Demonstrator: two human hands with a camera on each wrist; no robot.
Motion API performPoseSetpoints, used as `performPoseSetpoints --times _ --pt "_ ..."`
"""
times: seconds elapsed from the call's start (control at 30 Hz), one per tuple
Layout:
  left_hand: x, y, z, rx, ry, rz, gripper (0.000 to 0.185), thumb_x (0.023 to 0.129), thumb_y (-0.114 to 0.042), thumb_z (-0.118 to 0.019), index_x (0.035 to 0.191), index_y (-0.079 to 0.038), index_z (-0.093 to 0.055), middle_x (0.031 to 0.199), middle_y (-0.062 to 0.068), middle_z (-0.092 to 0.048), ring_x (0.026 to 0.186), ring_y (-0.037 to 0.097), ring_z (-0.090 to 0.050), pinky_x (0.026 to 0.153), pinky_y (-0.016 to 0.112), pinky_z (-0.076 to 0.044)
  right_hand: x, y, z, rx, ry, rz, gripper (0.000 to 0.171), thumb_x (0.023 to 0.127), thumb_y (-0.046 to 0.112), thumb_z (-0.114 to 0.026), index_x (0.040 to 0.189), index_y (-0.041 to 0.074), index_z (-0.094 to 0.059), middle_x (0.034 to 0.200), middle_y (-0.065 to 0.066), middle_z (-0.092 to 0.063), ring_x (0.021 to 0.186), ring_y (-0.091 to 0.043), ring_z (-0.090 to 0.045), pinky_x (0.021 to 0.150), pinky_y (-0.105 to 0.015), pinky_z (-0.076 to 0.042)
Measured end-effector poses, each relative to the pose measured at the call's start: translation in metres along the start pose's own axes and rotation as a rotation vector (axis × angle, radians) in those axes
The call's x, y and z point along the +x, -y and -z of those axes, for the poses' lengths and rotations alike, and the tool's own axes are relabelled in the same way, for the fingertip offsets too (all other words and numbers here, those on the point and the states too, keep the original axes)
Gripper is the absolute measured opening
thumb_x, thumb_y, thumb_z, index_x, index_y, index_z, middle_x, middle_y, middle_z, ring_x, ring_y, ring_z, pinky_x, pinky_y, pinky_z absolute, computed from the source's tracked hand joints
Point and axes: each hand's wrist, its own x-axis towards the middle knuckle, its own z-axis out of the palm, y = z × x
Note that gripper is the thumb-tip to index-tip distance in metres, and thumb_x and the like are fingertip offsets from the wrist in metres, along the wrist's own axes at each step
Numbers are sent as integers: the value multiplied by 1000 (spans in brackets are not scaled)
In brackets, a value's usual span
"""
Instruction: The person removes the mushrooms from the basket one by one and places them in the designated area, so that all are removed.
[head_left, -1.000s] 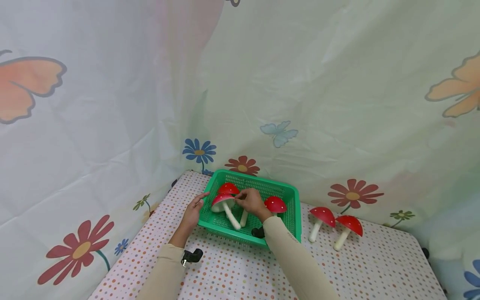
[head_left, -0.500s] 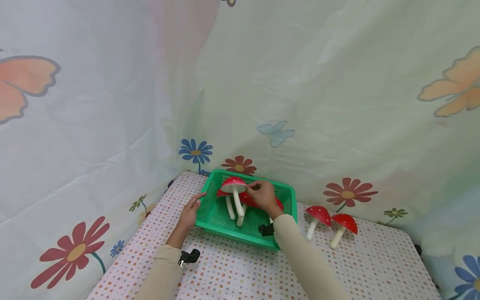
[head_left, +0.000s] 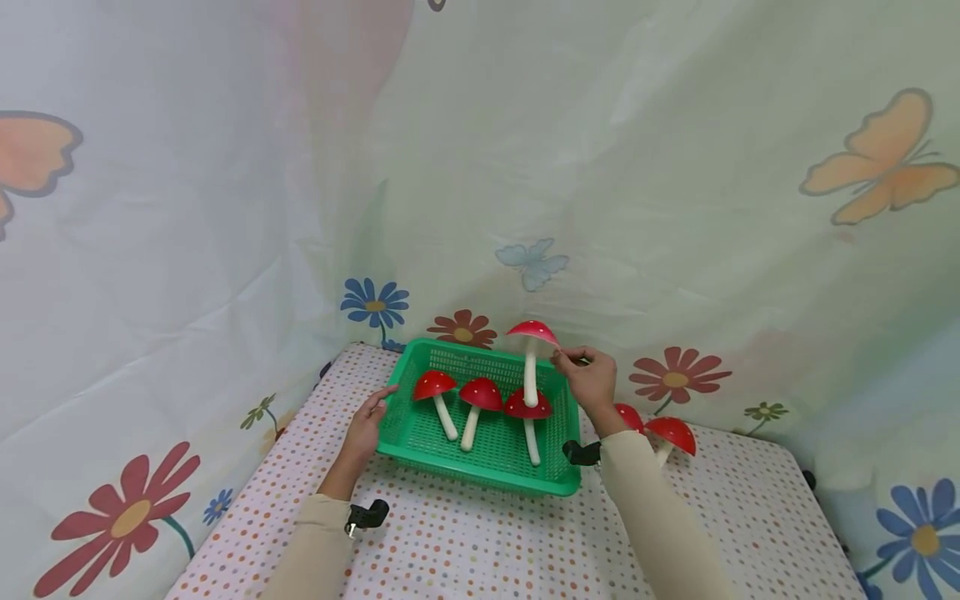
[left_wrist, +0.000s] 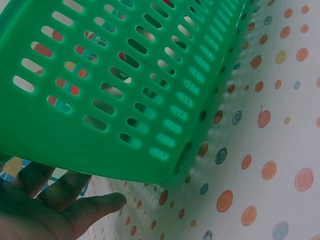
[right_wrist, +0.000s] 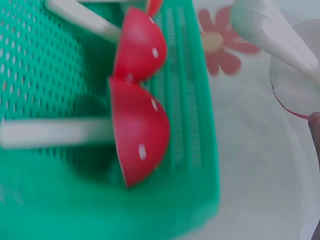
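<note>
Both arms in beige sleeves reaching forward, left hand (head_left: 364, 427) low, fingers straight and relaxed, palm turned inward, right hand (head_left: 592, 382) raised higher, thumb and fingertips pinched together, wrist bent upward

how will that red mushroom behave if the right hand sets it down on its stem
The mushroom, pinched by its cap edge in the right hand, looks light. Its wide cap over a thin stem probably tips; the three in the basket lie flat.

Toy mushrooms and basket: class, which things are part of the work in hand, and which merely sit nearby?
In use:
- raised mushroom, pinched by the right hand
- green basket, touched by the left hand
- three mushrooms in basket

Lying about:
- two mushrooms on the dotted tablecloth
- flowered backdrop
</note>
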Motion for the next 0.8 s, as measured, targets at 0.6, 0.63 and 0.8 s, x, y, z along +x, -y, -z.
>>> performPoseSetpoints --times 0.6,0.63,0.8 --pt "-2 2 -1 18 -9 -11 41 109 -25 -31 147 -19 -46 162 9 -28 153 35 -13 121 60 -10 -20 -53 154 -284 -404 -77 32 93 26 -67 101 -4 -70 81 18 -59 66 15 -54 57 -6 -45" --pt "-2 2 -1 19 -11 -7 41 109 -26 -31 147 -19 -46 163 9 -28 153 35 -13 122 60 -11 -22 -58 162 -297 -424 -90 32 93 25 -66 102 -5 -69 81 18 -58 65 17 -53 57 -5 -44" --pt "0 3 -1 22 -13 18 42 109 -26 -31 147 -20 -46 163 9 -27 153 35 -12 122 59 -10 -35 -80 197 -330 -491 -251 34 93 27 -65 107 -4 -66 86 6 -64 61 18 -50 53 -4 -43"
